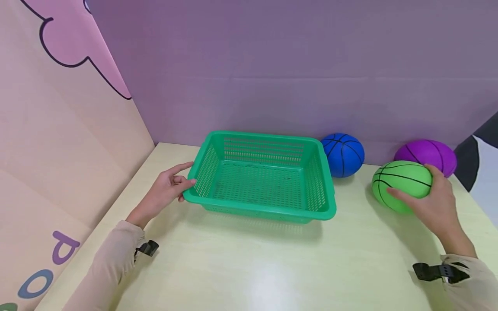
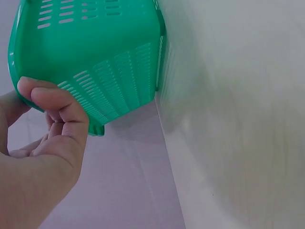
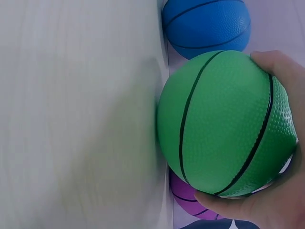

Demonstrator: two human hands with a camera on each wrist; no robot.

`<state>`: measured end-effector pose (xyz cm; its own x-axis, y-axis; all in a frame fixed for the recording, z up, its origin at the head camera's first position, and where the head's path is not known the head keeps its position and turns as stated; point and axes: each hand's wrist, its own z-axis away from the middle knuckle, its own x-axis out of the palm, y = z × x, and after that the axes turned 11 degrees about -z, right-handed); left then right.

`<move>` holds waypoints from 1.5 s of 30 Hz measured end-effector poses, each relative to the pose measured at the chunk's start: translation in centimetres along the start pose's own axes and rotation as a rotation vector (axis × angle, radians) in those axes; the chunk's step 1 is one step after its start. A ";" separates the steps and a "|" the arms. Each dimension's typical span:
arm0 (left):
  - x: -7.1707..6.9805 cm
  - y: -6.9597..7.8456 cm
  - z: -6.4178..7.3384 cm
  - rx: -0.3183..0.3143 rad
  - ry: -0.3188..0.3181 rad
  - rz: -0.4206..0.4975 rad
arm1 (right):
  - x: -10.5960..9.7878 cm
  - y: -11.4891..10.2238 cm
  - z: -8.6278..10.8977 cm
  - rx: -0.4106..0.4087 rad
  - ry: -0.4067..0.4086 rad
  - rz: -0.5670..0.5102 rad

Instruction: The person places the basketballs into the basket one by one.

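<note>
A green plastic basket with slotted walls is in the middle of the table, its inside bare. At its left end my left hand pinches the rim, with curled fingers seen against the outer wall in the left wrist view. My right hand grips a light green ball with black lines, thumb and fingers spread around its sides. In the right wrist view the green ball seems to rest against the tabletop. The palm side of that hand is partly hidden.
A blue ball sits just right of the basket, near the purple-grey back wall. Behind the green ball lies a purple ball, partly covered by it. A printed panel borders the table's left side.
</note>
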<state>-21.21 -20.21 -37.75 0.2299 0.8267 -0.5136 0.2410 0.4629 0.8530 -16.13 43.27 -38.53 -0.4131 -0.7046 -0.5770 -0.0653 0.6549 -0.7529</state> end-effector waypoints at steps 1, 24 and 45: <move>-0.1 0.0 0.0 0.002 -0.005 0.000 | 0.2 -0.1 -0.1 -0.009 0.000 -0.003; -1.0 -0.4 -1.1 -0.026 -0.093 0.033 | 1.3 -1.0 -0.6 -0.010 0.114 -0.085; -1.8 -0.1 -0.3 -0.038 -0.051 0.010 | 3.6 -6.9 -1.4 -0.087 0.109 -0.171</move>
<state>-21.91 -21.64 -36.90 0.2802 0.8146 -0.5079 0.2022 0.4671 0.8608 -18.45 36.67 -34.97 -0.4848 -0.7770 -0.4016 -0.2195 0.5525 -0.8041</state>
